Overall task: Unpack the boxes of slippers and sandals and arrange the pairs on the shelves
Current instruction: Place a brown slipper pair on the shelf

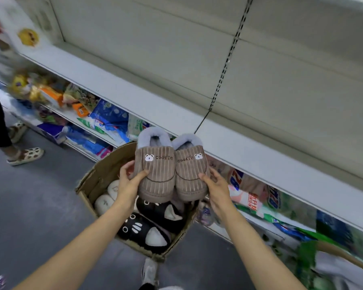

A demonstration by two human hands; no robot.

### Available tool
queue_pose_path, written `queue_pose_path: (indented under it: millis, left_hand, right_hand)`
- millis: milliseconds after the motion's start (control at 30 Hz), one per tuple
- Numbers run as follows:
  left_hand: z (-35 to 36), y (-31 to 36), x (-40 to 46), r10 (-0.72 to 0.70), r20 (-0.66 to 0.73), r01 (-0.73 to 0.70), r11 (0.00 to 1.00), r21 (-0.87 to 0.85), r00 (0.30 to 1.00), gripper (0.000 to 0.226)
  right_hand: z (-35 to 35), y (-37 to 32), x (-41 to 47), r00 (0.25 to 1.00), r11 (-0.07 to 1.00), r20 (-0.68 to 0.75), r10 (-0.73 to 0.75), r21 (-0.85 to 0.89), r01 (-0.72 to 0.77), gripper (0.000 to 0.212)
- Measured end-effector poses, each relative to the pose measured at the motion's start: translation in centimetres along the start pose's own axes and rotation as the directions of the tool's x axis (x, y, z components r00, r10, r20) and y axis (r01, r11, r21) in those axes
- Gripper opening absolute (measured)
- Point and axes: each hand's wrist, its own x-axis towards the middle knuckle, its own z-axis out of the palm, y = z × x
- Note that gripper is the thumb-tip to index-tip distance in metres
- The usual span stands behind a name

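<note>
Brown corduroy slippers [172, 174], one pair, grey fleece lining, bear patch and the word "cookie" on each upper; held side by side, touching, toes toward me, above the cardboard box [96, 174] and in front of the bare shelf [134, 91]; my left hand [130, 181] grips the left slipper, thumb curled over its upper, fingers under its outer side; my right hand [216, 185] grips the right slipper the same way, thumb on top, fingers wrapped under the outer edge. Cardboard box, open, flaps up, standing on the grey floor [40, 206] against the shelving; contents: black cat-face slippers [147, 227], one pair, white ears and whiskers, lying nearest me; white slippers [107, 197], one pair, at the box's left wall, partly hidden by my left forearm. Lower shelves: packaged goods [105, 120] in blue, green and orange wrappers, blurred, labels unreadable. Far left: another person's feet in patterned sandals [27, 155] on the floor.
</note>
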Motion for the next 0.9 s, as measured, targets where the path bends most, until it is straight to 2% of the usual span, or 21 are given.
queue_pose_path:
  millis: [100, 333, 433, 633, 667, 800, 833, 900]
  left_hand:
    - [1.7, 2.6, -2.7, 0.045, 0.082, -0.042, 0.998, -0.04, 0.996, 0.059]
    - [5.5, 7.4, -8.9, 0.189, 0.245, -0.175, 0.981, -0.077, 0.951, 0.057]
    - [7.0, 8.9, -10.7, 0.23, 0.331, -0.215, 0.973, -0.082, 0.915, 0.054]
    - [9.9, 12.8, -12.5, 0.26, 0.499, -0.256, 0.964, -0.077, 0.827, 0.053]
    - [10.3, 13.5, -12.8, 0.263, 0.521, -0.257, 0.963, -0.086, 0.812, 0.053]
    - [11.7, 16.8, -14.1, 0.32, 0.604, -0.296, 0.944, -0.144, 0.73, 0.056]
    - [12.0, 17.5, -14.4, 0.334, 0.617, -0.303, 0.94, -0.159, 0.712, 0.057]
    - [12.5, 18.9, -15.0, 0.341, 0.653, -0.301, 0.937, -0.178, 0.676, 0.059]
  right_hand:
    - [-1.5, -2.6, -2.2, 0.998, 0.997, -0.02, -0.068, 0.033, 0.068, 0.049]
    - [-4.2, -7.1, -8.6, 0.97, 0.966, -0.077, -0.23, 0.101, 0.237, 0.035]
    - [-5.3, -9.1, -11.5, 0.958, 0.952, -0.115, -0.263, 0.13, 0.277, 0.036]
    - [-6.7, -14.2, -16.5, 0.883, 0.894, -0.201, -0.424, 0.061, 0.443, 0.03]
    - [-6.8, -15.0, -17.1, 0.87, 0.886, -0.221, -0.441, 0.044, 0.461, 0.034]
    - [-6.4, -18.0, -19.8, 0.791, 0.825, -0.296, -0.535, 0.02, 0.565, 0.078]
    - [-6.2, -18.6, -20.4, 0.776, 0.811, -0.312, -0.548, 0.027, 0.584, 0.08]
    - [-5.9, -19.6, -21.4, 0.756, 0.787, -0.325, -0.568, 0.055, 0.615, 0.072]
